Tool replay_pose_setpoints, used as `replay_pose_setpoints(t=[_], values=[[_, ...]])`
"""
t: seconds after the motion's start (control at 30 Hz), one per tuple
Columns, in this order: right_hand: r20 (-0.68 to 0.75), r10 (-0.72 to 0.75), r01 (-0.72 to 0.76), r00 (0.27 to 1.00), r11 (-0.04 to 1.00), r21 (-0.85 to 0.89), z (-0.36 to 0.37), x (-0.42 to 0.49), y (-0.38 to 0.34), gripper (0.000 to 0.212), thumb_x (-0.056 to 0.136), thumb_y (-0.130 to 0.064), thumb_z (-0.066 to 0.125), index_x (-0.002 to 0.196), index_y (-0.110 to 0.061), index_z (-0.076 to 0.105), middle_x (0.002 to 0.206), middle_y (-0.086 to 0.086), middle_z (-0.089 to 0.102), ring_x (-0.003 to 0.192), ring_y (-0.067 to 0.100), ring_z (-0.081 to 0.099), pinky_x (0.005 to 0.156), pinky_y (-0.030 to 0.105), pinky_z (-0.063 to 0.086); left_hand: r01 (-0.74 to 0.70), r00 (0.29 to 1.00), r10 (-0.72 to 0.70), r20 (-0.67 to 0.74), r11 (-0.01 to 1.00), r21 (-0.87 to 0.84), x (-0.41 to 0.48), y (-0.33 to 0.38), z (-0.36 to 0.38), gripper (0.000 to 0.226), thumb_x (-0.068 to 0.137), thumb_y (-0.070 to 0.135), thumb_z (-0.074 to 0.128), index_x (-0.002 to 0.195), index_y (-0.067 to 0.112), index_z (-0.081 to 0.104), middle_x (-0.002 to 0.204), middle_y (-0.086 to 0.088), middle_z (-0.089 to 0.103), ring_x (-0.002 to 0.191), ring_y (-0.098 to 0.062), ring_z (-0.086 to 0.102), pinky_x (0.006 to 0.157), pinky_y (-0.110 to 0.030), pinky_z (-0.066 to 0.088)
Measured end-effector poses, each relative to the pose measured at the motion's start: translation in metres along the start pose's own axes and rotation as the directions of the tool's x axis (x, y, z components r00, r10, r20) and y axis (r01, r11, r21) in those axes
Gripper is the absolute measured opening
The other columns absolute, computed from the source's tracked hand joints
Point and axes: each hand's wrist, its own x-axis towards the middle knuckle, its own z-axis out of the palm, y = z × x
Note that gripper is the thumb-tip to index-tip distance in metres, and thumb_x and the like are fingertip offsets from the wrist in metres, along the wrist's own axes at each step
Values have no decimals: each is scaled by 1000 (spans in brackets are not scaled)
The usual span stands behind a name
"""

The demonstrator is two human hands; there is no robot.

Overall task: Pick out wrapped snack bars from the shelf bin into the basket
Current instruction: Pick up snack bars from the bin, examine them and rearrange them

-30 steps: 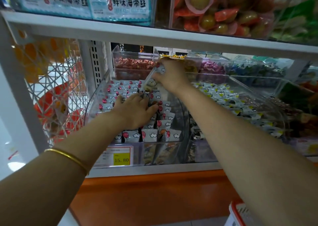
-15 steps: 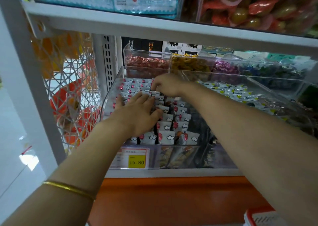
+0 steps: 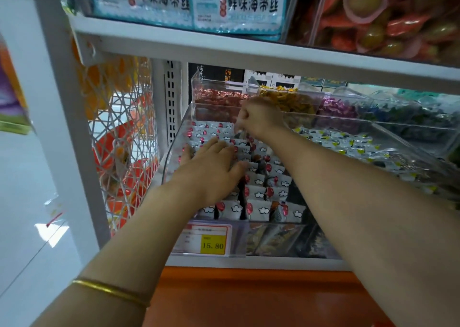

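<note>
Left hand (image 3: 211,170), grip apart, fingers straight, lies flat on rows of wrapped snack bars (image 3: 258,195) standing in the clear shelf bin (image 3: 172,156). Right hand (image 3: 258,117), grip curled, pinches one snack bar (image 3: 240,133) near the bin's rear. Price tag (image 3: 211,242) on bin front.

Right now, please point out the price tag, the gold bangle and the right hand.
price tag (image 3: 213,245): head view, yellow part.
gold bangle (image 3: 109,290): head view, middle of band.
right hand (image 3: 260,119): head view, back of hand.

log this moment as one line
left hand flat on snack bars | right hand pinches one bar | both inside clear bin
</note>
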Motion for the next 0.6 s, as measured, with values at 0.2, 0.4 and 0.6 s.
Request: replay_pose_setpoints(t=[0.2, 0.4, 0.6], values=[[-296, 410, -147, 863, 764, 628, -50, -44, 0, 5, 90, -10, 59, 87, -6, 57, 86, -1, 58, 69, 8, 54, 53, 13, 41, -29, 954, -63, -294, 954, -299, -17, 5, -17, 38, 97, 20, 42, 134, 8, 43, 125, -12, 52, 103, -23, 51, 84, -29, 40], [128, 561, -163, 818, 13, 987, -78, -146, -12, 3, 87, -1, 60, 86, 1, 58, 78, 10, 65, 48, 9, 61, 47, 19, 52, -6, 953, -230, -200, 640, -768, -52, 19, -25, 41, 99, 23, 43, 137, 10, 41, 120, -7, 60, 96, -18, 65, 85, -33, 54], [254, 501, -168, 828, -211, 963, -80, -196, -28, 12, 88, 0, 57, 76, -4, 58, 75, 9, 63, 54, 12, 65, 50, 21, 52, 55, 962, -272, -18, 259, -964, -76, 33, -24, 20, 97, 19, 46, 99, 6, 60, 92, -15, 68, 79, -18, 70, 64, -22, 57]])
